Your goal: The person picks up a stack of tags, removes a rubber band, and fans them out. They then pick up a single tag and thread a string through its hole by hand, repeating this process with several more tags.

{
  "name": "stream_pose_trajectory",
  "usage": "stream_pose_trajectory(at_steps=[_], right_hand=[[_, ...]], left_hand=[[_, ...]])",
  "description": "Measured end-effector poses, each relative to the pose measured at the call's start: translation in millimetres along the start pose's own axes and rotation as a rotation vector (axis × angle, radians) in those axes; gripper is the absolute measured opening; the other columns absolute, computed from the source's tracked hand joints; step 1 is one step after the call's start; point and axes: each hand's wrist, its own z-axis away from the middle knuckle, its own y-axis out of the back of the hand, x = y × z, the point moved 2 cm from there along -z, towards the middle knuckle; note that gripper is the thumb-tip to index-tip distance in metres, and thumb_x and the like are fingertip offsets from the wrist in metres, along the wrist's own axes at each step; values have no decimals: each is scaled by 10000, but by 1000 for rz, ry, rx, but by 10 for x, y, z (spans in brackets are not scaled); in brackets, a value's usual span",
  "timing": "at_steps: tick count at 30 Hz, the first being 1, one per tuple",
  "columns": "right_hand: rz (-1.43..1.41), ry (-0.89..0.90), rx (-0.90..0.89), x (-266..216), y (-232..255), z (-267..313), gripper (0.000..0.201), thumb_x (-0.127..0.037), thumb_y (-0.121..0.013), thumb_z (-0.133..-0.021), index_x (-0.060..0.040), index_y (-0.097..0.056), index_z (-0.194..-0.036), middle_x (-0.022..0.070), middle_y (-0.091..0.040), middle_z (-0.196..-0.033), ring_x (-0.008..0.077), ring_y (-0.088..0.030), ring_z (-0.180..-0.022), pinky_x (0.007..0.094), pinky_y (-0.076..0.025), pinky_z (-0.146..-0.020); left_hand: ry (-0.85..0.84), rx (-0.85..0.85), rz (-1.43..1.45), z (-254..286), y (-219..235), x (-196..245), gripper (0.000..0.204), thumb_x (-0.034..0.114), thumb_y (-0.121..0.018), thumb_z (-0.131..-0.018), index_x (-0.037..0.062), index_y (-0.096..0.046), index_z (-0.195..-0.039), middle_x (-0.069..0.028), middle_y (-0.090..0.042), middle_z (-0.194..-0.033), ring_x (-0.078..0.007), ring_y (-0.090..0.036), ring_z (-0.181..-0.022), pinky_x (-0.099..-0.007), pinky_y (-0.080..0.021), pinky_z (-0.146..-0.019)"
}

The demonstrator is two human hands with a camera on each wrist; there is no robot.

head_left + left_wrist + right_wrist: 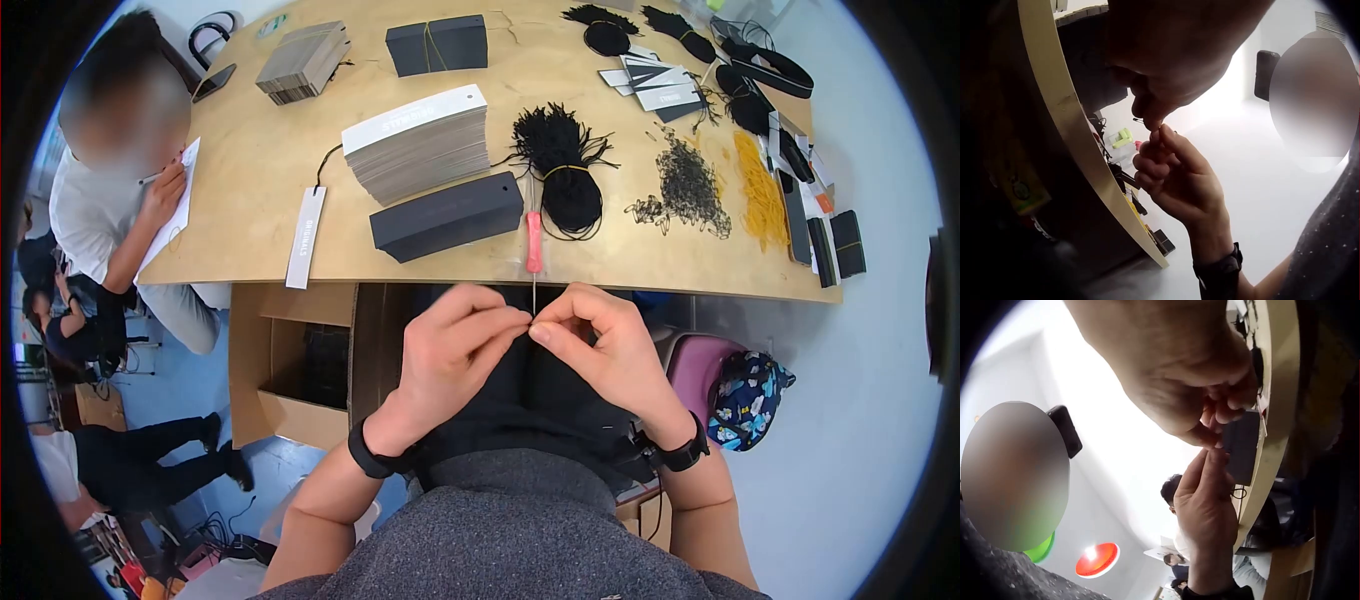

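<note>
In the head view my left hand (455,350) and right hand (605,345) meet fingertip to fingertip just in front of the table edge. Both pinch with thumb and forefinger. A small, thin dark piece (1138,120) sticks out beside the fingertips in the left wrist view; the fingers hide most of it, and I cannot tell its kind. A tool with a red handle (534,242) and thin metal shaft lies straight ahead. Past it are a bundle of black cords (570,185), a dark stack of tags (447,217) and a white-topped stack of tags (420,140).
To the right lie a heap of small dark wire pins (685,190) and yellow rubber bands (760,190). A single white tag (305,238) is near the front edge. At left a person (125,170) writes on paper. An open cardboard box (295,365) stands below the table.
</note>
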Motion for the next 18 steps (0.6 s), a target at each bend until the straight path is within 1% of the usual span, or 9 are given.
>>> stream_pose_trajectory(at_steps=[1, 3, 4, 6, 7, 9, 12, 15, 18], right_hand=[[1, 1, -2, -18, 15, 1, 102, -80, -697, -894, -20, -663, -969, 55, -567, -817, 124, -561, -633, 270, -464, -597], [45, 166, 89, -111, 54, 8, 125, -54, -701, -876, -37, -676, -997, 64, -558, -833, 159, -565, -647, 270, -463, -596], [44, 167, 87, -126, 48, -2, 125, -54, -701, -876, -37, -676, -997, 64, -558, -833, 159, -565, -647, 270, -463, -596], [260, 393, 216, -195, 53, -14, 171, -15, -713, -823, -48, -678, -987, 65, -550, -853, 192, -571, -690, 269, -463, -590], [260, 393, 216, -193, 67, -33, 171, -15, -713, -823, -48, -678, -987, 65, -550, -853, 192, -571, -690, 269, -463, -590], [479, 662, 187, -233, 72, -59, 232, -6, -727, -762, -71, -677, -979, 55, -555, -864, 215, -577, -734, 293, -462, -588], [596, 724, 105, -269, 89, -108, 244, -36, -744, -736, -84, -675, -964, 40, -558, -865, 211, -579, -756, 330, -461, -617], [635, 744, 95, -229, 81, -150, 246, -74, -760, -724, -78, -672, -953, 32, -552, -859, 221, -573, -756, 351, -452, -651], [600, 695, 108, -272, 52, -118, 243, -89, -766, -708, -66, -660, -926, 31, -547, -849, 225, -568, -762, 346, -446, -663]], left_hand=[[0, 2, -1, -5, -13, -13, 148, 6, -742, -820, 37, -739, -964, -54, -639, -847, -148, -628, -744, -263, -502, -640], [281, 21, 538, 14, -48, -99, 120, 30, -714, -874, 24, -715, -994, -36, -665, -873, -104, -616, -783, -232, -483, -691], [282, 23, 536, 10, -25, -86, 120, 30, -714, -874, 24, -715, -994, -36, -665, -873, -104, -616, -783, -232, -483, -691], [676, -111, 976, 30, -27, -89, 120, 83, -671, -935, 8, -694, -1026, -38, -688, -896, -63, -566, -764, -200, -441, -690], [676, -111, 976, 29, -19, -101, 120, 83, -671, -935, 8, -694, -1026, -38, -688, -896, -63, -566, -764, -200, -441, -690], [692, -181, 1040, 29, -24, -118, 157, 113, -642, -962, -9, -686, -1050, -57, -702, -890, -48, -508, -698, -190, -401, -630], [697, -219, 1030, 24, -23, -109, 181, 127, -633, -968, -23, -687, -1054, -61, -705, -882, -42, -469, -668, -189, -380, -607], [717, -207, 1042, 47, -25, -125, 185, 120, -635, -965, -30, -687, -1061, -71, -710, -890, -40, -468, -669, -187, -382, -608], [734, -201, 1038, 56, -15, -135, 178, 112, -635, -965, -34, -688, -1053, -77, -714, -891, -45, -506, -690, -201, -407, -620]])
